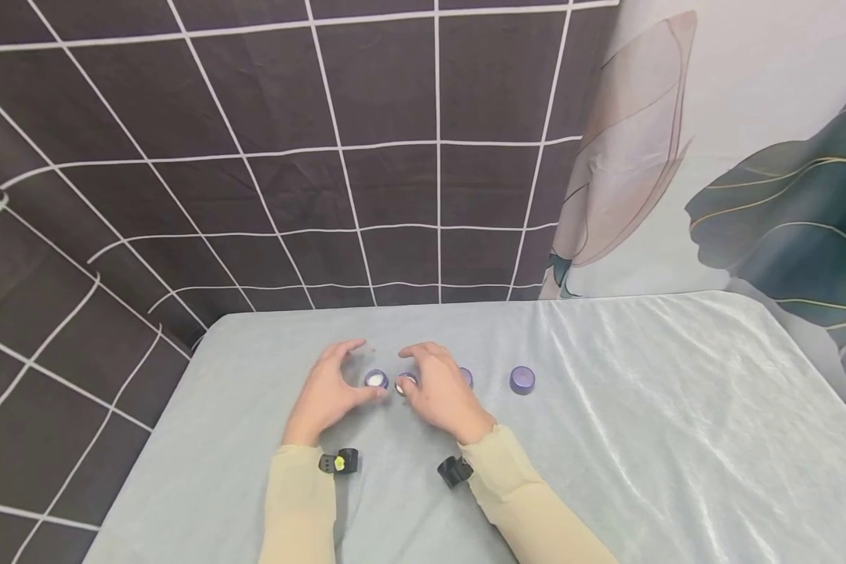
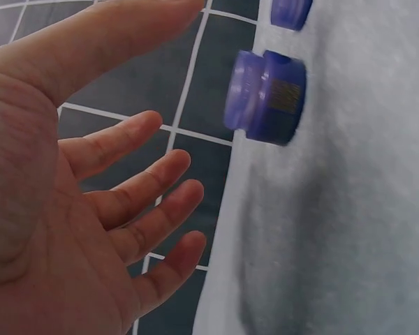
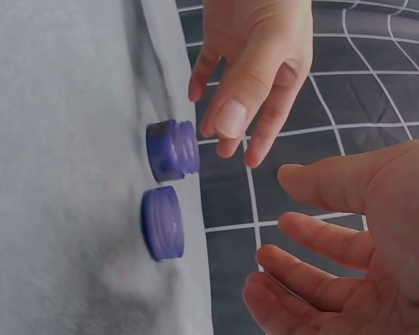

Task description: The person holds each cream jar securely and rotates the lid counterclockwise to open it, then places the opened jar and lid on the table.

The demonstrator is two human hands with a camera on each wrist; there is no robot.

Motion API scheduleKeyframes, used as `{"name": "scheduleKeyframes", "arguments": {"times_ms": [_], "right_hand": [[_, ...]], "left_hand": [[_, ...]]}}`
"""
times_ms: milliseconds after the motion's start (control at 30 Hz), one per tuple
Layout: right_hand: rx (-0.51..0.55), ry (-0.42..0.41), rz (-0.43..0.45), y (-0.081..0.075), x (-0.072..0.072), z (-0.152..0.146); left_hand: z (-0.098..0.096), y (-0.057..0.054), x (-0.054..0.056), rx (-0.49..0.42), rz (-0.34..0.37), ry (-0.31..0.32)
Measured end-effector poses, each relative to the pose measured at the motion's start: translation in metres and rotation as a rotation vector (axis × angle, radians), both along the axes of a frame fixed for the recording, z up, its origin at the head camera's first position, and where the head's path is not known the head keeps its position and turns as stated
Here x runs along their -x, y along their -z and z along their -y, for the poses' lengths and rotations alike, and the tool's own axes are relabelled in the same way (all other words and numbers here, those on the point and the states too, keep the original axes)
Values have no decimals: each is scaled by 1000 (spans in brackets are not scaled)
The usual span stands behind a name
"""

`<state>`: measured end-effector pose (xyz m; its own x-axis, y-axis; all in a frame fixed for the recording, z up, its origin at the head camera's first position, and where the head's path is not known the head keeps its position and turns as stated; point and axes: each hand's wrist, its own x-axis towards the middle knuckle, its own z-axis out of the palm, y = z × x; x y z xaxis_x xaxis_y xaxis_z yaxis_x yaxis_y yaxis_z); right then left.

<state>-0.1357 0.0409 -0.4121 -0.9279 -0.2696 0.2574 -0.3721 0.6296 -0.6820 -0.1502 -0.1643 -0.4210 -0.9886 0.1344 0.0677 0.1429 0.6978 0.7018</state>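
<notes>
An uncapped purple jar (image 1: 376, 381) is set upright on the pale cloth (image 1: 663, 439), between the 2 hands; its threaded neck is exposed and white is seen inside its mouth, though whether this is contents or lining cannot be told. Just beside it, toward the right hand (image 1: 440, 392), a shorter purple cap-like piece (image 3: 164, 223) is laid, partly covered by the thumb in the head view. Farther right, 1 round purple container (image 1: 468, 377) is half hidden behind the right hand, and 1 round purple-topped container (image 1: 522, 380) is placed well apart; their insides cannot be seen. The left hand (image 1: 327, 395) is held with fingers spread and thumb wide apart. The right hand's fingers are parted and gently bent. Nothing is held by either.
</notes>
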Motion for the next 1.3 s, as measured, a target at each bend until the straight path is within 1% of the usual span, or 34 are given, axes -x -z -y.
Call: {"name": "scheduleKeyframes", "arguments": {"times_ms": [100, 267, 500, 667, 867, 1000, 1100, 1167, 1300], "right_hand": [[-3, 7, -16, -4, 0, -1], [-28, 15, -18, -10, 0, -7], [-46, 30, -57, -10, 0, -22], [-57, 50, -79, -10, 1, -31], [-62, 62, -97, -13, 1, -42], [-70, 69, -91, -15, 0, -48], [-76, 81, -80, -14, -1, -52], [-79, 89, -73, -13, -1, -54], [-83, 92, -71, -10, -1, -58]], "left_hand": [[-1, -5, -2, 5, -3, -5], [-4, -13, -5, 0, -6, -18], [-12, -20, -9, -13, -40, -16], [-22, -21, -11, 8, -75, 9], [-38, -26, -13, 3, -67, 63], [-49, -29, -14, 8, -92, 104], [-57, -28, -14, 13, -116, 129], [-62, -27, -14, 15, -120, 137], [-72, -24, -16, 64, -134, 141]]}}
